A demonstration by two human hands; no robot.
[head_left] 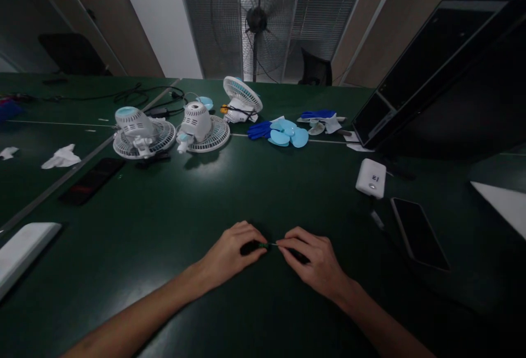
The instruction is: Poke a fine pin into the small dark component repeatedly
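A slim tool spans two pinches above the near counter.
The left hand closes thumb and fingers on its green part; the right hand nips its metal end, fingertips nearly together, probably keeping it steady.

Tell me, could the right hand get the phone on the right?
Probably yes: only a low cable shows between the right hand and the phone, though that hand is pinching a thin rod.
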